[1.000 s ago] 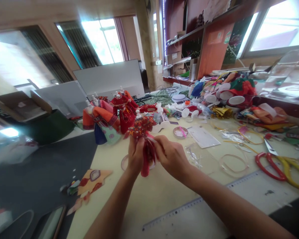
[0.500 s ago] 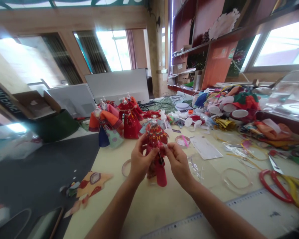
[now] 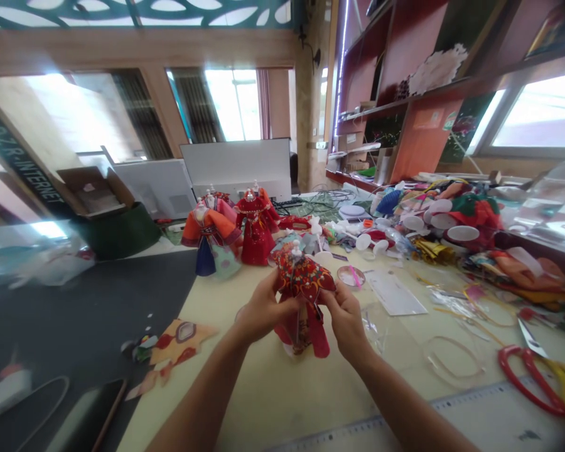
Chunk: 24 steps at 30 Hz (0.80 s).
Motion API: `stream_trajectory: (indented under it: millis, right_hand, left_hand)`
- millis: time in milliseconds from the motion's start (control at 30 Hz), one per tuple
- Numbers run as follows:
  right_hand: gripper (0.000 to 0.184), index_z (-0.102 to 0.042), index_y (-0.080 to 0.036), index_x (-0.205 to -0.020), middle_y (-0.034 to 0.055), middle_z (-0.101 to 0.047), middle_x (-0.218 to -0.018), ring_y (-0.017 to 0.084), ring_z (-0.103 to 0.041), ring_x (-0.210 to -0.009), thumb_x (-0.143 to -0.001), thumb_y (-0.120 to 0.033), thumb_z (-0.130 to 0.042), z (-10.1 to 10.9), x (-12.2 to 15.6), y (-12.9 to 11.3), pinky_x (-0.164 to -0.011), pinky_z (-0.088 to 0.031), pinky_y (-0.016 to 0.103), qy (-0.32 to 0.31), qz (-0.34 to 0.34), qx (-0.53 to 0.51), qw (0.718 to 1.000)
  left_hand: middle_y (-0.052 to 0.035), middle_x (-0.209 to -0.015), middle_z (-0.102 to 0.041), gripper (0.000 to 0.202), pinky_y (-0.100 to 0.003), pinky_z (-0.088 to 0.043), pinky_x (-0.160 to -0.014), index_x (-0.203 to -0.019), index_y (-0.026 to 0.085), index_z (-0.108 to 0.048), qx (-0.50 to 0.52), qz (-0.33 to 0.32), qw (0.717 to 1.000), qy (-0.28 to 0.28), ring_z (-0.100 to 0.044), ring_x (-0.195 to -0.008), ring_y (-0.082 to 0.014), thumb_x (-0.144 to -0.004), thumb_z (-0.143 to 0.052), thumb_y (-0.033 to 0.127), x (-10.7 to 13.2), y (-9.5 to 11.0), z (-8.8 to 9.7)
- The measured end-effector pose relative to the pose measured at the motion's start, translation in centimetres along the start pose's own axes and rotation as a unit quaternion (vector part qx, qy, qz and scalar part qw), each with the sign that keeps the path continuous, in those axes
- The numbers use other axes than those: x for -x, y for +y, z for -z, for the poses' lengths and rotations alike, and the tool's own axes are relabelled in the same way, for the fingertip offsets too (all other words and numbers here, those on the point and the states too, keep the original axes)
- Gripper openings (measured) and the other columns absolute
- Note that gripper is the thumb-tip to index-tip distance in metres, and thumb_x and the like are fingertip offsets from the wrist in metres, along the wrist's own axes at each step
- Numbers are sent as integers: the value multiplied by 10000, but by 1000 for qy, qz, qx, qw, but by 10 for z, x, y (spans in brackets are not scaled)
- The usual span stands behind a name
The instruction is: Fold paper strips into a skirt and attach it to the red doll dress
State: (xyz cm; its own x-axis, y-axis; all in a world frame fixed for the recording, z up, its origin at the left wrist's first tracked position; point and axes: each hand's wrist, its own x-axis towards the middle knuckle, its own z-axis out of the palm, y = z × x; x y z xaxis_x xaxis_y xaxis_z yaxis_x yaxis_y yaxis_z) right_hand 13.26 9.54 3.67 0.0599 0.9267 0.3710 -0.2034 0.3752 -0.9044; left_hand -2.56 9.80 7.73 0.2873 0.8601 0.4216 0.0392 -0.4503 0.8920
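Fingers [image 3: 275, 300] of the left hand [image 3: 262, 312] and right hand [image 3: 346, 323] curled, pinching a red embroidered miniature doll dress [image 3: 305, 307] above the mid-front of a pale yellow table [image 3: 282, 402]; just beyond, a round clear plastic dish [image 3: 343, 275] holds a pink strip [image 3: 355, 276].

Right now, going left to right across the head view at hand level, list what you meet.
Patterned fabric scrap, left hand, red embroidered doll dress, right hand, clear plastic loop, red-handled scissors.
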Motion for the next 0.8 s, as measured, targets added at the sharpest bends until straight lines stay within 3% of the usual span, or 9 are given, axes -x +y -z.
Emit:
stream_trajectory:
  millis: [100,167,367,467,600,800]
  right_hand:
    - [182,-570,-168,-877,43,-665,-781,164,-631,-710,-835,-345,-577,2,0,-1,-617,-525,274,6,9,6,1000]
    - [175,-571,-165,-866,18,-646,-715,136,-608,-631,-838,-337,-581,3,1,-2,-580,-512,250,13,20,11,1000]
    - [169,-549,-174,-837,-43,-571,-556,88,-522,-480,-847,-339,-588,6,7,-8,-476,-447,196,39,64,27,997]
    - [166,-551,-172,-812,-53,-550,-516,75,-491,-444,-837,-327,-605,9,8,-11,-440,-414,179,49,80,31,995]
    - [165,-586,-156,-786,-57,-518,-487,58,-452,-416,-814,-311,-637,11,7,-14,-399,-367,159,43,83,38,995]
    - [181,-599,-153,-767,-61,-498,-460,49,-417,-379,-827,-323,-622,9,8,-22,-369,-335,158,9,70,29,997]
  left_hand:
    - [-75,-1092,-630,394,-371,-427,-909,-1129,212,-583,-4,-10,998,-69,-560,-1049,-257,-743,-658,184,1,4,11]
    - [-76,-1083,-634,380,-371,-429,-895,-1122,202,-595,-27,-14,996,-83,-564,-1031,-253,-747,-653,183,1,7,14]
    - [-50,-905,-662,325,-259,-427,-640,-1014,144,-607,-123,27,990,66,-563,-749,-167,-722,-683,266,-1,9,-2]
    - [-37,-859,-654,337,-248,-415,-612,-990,140,-607,-135,36,984,115,-534,-690,-145,-702,-695,291,0,7,-10]
    - [-32,-880,-660,327,-251,-423,-643,-989,149,-604,-141,16,979,144,-547,-724,-152,-701,-687,280,1,7,-14]
    - [-32,-885,-670,285,-247,-434,-648,-959,145,-610,-148,7,980,136,-569,-753,-158,-699,-679,240,0,6,-19]
